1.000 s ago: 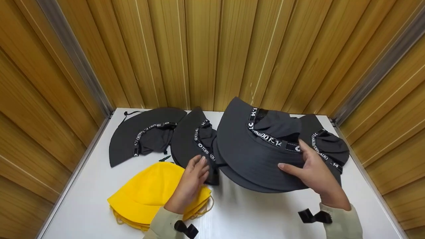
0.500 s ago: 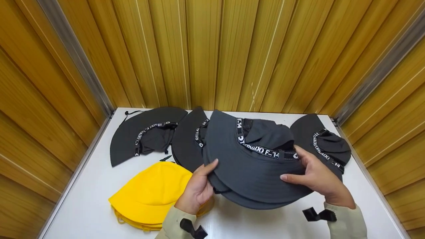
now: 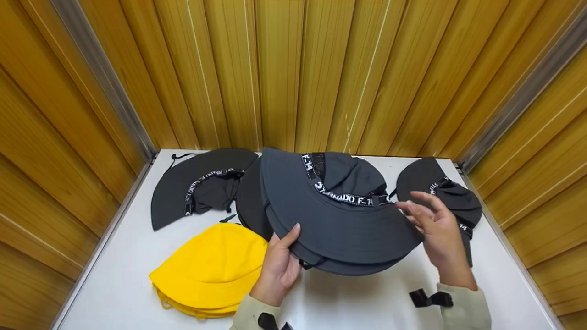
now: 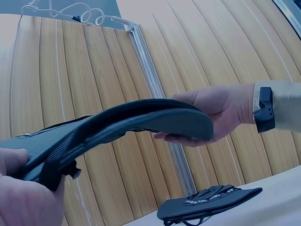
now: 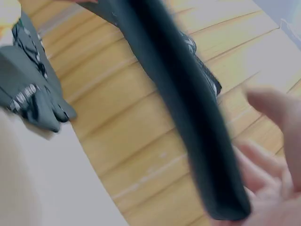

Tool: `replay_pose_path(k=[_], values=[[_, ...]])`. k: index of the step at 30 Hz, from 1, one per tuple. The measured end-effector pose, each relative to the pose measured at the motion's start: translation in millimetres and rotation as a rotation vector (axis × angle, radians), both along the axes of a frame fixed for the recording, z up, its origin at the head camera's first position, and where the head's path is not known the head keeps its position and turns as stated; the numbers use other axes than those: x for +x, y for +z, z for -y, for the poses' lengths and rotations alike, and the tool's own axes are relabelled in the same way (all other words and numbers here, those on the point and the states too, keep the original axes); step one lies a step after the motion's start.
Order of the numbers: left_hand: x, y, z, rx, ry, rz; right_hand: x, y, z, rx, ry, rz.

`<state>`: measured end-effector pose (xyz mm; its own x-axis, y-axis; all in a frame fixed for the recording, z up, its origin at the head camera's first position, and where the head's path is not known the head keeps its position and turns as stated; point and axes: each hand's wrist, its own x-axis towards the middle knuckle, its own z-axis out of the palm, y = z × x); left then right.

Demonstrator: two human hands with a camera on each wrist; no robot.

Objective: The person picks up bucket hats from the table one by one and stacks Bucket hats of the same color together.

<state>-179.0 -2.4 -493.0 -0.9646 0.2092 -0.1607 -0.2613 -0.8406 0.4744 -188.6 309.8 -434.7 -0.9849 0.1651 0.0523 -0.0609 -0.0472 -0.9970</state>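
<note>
Two dark grey bucket hats (image 3: 339,238), folded and stacked, are held above the white table, with the lettered band of the upper one facing up. My left hand (image 3: 277,270) grips the near-left part of their brims, thumb on top. In the left wrist view both brim edges (image 4: 183,123) curve away from that hand. By the right end of the stack is my right hand (image 3: 442,233), its fingers loosely bent and its thumb away from the brim. Whether those fingers touch the hats' far side cannot be told; the right wrist view is blurred.
Yellow bucket hats (image 3: 211,270) lie stacked at the front left of the table. Behind them lies a folded dark hat (image 3: 179,192), and more dark hats (image 3: 252,206) are partly covered by the held ones. Another dark pile (image 3: 417,178) lies far right. Wood-look walls (image 3: 275,73) enclose the table.
My left hand has come from above the yellow hats and taken hold of the brims. The held hats have shifted left, and my right hand has let go of them.
</note>
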Motion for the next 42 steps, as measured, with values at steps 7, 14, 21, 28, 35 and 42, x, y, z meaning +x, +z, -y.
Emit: replay_pose_path(k=[7, 14, 21, 28, 35, 42], values=[[4.4, -2.4, -7.9, 0.034, 0.075, -0.005, 6.8, -15.3, 13, -0.501, -0.126, 0.010], [11.5, -10.6, -21.2, 0.042, 0.166, -0.011, 19.4, -29.3, 44, -0.863, 0.022, 0.147], [22.9, -21.9, -29.5, 0.029, 0.113, 0.006, 25.0, -39.5, 68, -0.868, 0.082, 0.036], [21.4, -19.9, -13.0, -0.106, 0.006, -0.071, 26.1, -30.8, 54, -0.777, -0.010, -0.135], [6.9, -13.1, 7.1, -0.200, 0.021, -0.133, 29.6, -24.1, 25, -0.744, -0.034, -0.182], [11.1, -38.6, -4.8, -0.391, 0.007, -0.100, 37.1, -46.5, -4, -0.611, -0.130, -0.031]])
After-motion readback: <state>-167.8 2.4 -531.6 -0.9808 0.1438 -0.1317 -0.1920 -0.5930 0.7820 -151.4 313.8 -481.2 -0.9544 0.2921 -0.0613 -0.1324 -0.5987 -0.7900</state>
